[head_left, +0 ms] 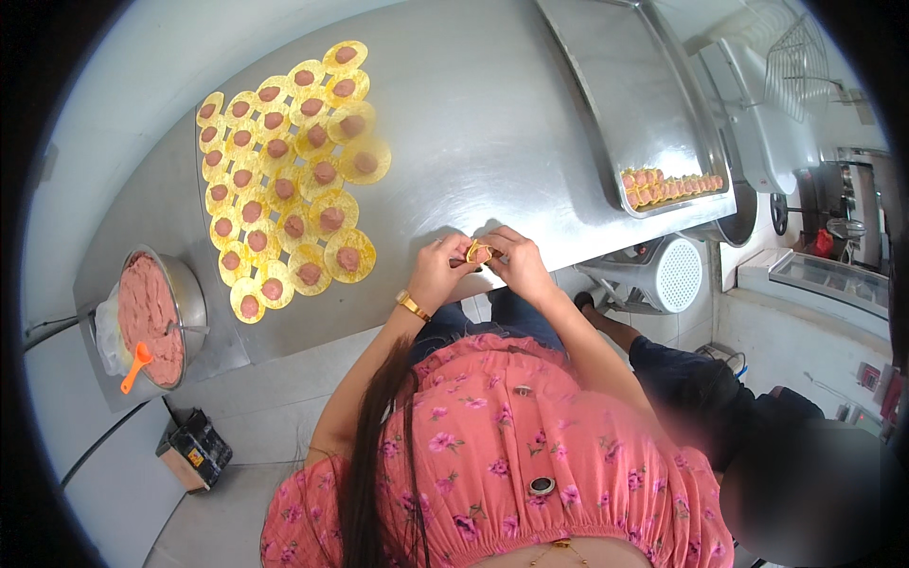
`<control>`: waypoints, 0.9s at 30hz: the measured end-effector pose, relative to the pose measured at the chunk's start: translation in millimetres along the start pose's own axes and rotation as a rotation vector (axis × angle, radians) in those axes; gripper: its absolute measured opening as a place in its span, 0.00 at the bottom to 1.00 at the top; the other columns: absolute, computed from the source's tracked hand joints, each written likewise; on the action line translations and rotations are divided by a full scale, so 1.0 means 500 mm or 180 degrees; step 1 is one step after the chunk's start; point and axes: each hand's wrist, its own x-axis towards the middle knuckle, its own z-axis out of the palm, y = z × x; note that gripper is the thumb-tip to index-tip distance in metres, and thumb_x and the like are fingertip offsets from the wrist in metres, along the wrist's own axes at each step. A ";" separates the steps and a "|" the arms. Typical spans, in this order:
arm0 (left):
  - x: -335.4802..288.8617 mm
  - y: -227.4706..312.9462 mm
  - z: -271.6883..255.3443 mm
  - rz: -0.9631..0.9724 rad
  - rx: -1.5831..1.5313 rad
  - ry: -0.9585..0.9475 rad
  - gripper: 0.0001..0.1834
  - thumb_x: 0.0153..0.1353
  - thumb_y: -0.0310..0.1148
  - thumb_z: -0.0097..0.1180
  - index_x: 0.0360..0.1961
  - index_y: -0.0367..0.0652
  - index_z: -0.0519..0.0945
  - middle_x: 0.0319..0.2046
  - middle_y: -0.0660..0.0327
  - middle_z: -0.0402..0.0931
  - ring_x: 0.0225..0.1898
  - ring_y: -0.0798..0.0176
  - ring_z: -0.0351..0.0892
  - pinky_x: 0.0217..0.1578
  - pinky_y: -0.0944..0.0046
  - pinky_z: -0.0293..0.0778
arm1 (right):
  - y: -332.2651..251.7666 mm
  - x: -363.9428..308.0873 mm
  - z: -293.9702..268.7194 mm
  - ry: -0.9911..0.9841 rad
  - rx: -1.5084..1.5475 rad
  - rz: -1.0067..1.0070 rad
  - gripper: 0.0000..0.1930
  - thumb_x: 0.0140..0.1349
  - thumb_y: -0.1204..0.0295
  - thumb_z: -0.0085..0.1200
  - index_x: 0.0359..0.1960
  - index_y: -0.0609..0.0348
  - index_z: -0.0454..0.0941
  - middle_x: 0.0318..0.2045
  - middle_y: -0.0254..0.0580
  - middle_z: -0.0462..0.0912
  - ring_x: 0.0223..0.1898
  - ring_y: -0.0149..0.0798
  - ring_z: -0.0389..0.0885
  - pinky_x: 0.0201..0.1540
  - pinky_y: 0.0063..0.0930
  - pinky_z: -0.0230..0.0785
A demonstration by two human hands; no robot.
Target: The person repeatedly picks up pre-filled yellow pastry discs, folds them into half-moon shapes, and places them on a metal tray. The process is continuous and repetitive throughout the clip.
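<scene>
Near the table's front edge, a small open-topped dumpling [481,254] with a yellow wrapper and pink meat filling is held between my two hands. My left hand [439,270] pinches it from one side, a gold watch on that wrist. From the other side the fingers of my right hand [518,265] close round the wrapper. To the left lie rows of round yellow wrappers [330,202], each with a lump of pink meat in its middle. Finished-looking dumplings [668,187] stand packed in rows at the near end of a metal tray [630,95] on the right.
A metal bowl [193,308] of pink minced meat [147,298] sits at the far left, with an orange scoop [138,365] in it. Below the table's right end is a white round-ended appliance [674,275]. Another person's dark-clothed leg [672,369] is at my right.
</scene>
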 end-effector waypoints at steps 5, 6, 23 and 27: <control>0.005 -0.006 0.002 -0.0119 0.0131 -0.0104 0.16 0.48 0.31 0.70 0.35 0.39 0.78 0.29 0.57 0.81 0.32 0.63 0.83 0.32 0.65 0.79 | 0.003 0.020 -0.015 -0.0209 -0.0097 -0.0315 0.18 0.47 0.82 0.60 0.43 0.60 0.79 0.37 0.46 0.79 0.35 0.47 0.81 0.36 0.34 0.75; 0.005 -0.006 0.001 -0.0125 0.0037 -0.0113 0.16 0.48 0.30 0.70 0.35 0.39 0.77 0.29 0.57 0.81 0.32 0.63 0.83 0.32 0.65 0.79 | 0.003 0.020 -0.017 -0.0218 -0.0014 -0.0252 0.18 0.48 0.81 0.60 0.44 0.60 0.78 0.37 0.47 0.79 0.35 0.50 0.80 0.37 0.36 0.75; 0.014 0.002 -0.004 0.0153 0.0081 0.0049 0.15 0.51 0.35 0.68 0.31 0.39 0.75 0.25 0.54 0.78 0.28 0.54 0.81 0.29 0.61 0.76 | -0.001 0.010 -0.007 0.0155 0.0272 0.0032 0.13 0.49 0.80 0.60 0.38 0.59 0.78 0.37 0.46 0.78 0.40 0.51 0.78 0.41 0.39 0.72; 0.017 -0.002 0.000 0.0047 0.0167 -0.0048 0.14 0.50 0.32 0.67 0.30 0.39 0.73 0.24 0.55 0.77 0.27 0.53 0.80 0.29 0.60 0.76 | 0.002 0.020 -0.008 0.0006 0.0102 -0.0213 0.15 0.48 0.79 0.61 0.40 0.58 0.78 0.36 0.46 0.77 0.39 0.52 0.77 0.41 0.39 0.73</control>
